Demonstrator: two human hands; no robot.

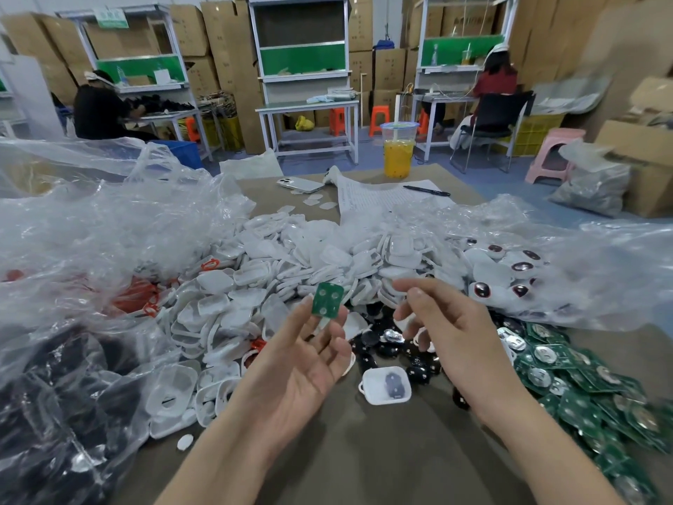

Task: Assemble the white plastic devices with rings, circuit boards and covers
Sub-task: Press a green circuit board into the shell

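1. Our left hand [295, 362] pinches a green board [327, 299] at its fingertips and lifts it, probably to check which way it faces.
2. Our right hand [448, 329] hovers beside it, relaxed and empty.
3. A shell [386, 386] waits on the tabletop [364, 450] between our hands.

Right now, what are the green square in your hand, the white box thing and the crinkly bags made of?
Green square, pinched by the left hand: probably circuit board, stiff, matte green, pale round pads. White shell on the table: likely moulded plastic, smooth, slightly glossy. Bags: thin clear plastic film, see-through, crinkled, shiny.
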